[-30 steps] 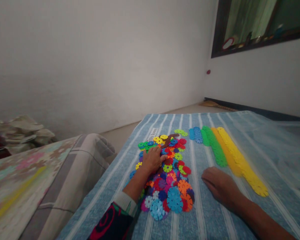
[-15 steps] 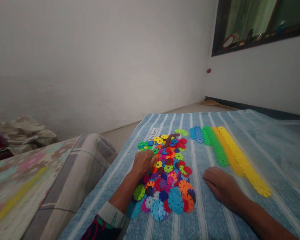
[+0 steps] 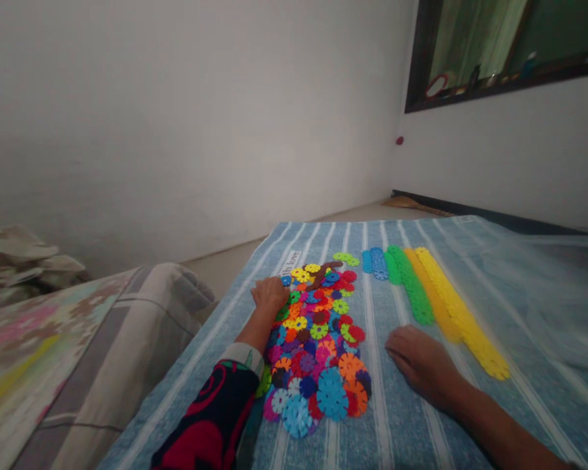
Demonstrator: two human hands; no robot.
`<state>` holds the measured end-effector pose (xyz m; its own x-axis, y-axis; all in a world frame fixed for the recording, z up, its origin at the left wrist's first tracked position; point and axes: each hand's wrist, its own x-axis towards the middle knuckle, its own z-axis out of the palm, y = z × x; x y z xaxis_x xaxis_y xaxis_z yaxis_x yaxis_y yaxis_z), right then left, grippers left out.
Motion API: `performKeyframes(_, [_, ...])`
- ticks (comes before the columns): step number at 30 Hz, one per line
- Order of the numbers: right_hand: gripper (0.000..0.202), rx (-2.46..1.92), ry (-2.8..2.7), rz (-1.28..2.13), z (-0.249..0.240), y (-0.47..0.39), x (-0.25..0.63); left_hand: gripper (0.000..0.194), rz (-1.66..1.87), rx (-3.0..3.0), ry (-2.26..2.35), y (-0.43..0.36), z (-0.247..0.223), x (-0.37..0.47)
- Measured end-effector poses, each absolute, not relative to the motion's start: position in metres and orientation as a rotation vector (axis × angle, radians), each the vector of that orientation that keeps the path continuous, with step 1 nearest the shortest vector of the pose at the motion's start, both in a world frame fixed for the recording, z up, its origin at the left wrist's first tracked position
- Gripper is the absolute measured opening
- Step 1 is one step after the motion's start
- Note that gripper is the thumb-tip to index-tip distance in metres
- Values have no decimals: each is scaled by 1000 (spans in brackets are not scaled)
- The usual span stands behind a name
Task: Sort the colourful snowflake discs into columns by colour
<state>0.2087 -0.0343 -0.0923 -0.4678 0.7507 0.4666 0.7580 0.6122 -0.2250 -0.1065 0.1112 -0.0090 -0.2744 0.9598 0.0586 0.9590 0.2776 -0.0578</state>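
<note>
My left hand [image 3: 271, 295] is at the far left edge of a pile of notched plastic discs [image 3: 318, 349] in many colours. Its fingers bend down and press together over the spot where green and blue discs lay; what they hold, if anything, is hidden. On the striped cloth, right of the pile, rests my right hand [image 3: 421, 362], fingers curled together and their undersides out of sight. Beyond it lie overlapping rows of discs: a short blue row [image 3: 378, 264], a green row [image 3: 412, 287], an orange row [image 3: 436, 300] and a long yellow row [image 3: 463, 313].
A brown row of discs [image 3: 318, 279] curves over the pile's far end, near light green discs [image 3: 346, 259]. Clear plastic sheeting [image 3: 543, 294] covers the cloth's right side. A fabric-covered surface [image 3: 147, 313] stands left, across a gap. Behind is a white wall [image 3: 200, 130].
My left hand has moved a little farther away, over the green and blue discs at the pile's far left. The view has shifted slightly right. My right hand stays in place.
</note>
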Motion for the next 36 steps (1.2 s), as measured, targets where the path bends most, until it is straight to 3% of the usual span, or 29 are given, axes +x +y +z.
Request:
performKeyframes(7, [20, -1227, -2306, -19, -88, -32, 206, 36, -64, -1760, -2724, 128, -2, -111])
performKeyframes(15, [18, -1249, -2285, -39, -82, -31, 201, 16, -407, -1951, -2565, 119, 12, -109])
performKeyframes(20, [19, -1270, -2276, -41, -85, -29, 199, 15, -692, -2515, -2171, 120, 6, -39])
performKeyframes(24, [17, -1278, -2256, -2, -85, -28, 199, 15, -729, -2843, -1906, 123, -10, 44])
performKeyframes(29, [13, -1273, -2204, 113, -84, -27, 201, 16, -684, -2869, -1890, 130, -29, 110])
performKeyframes(36, [15, -1259, -2143, 151, -82, -27, 200, 18, -578, -2792, -1960, 137, -37, 123])
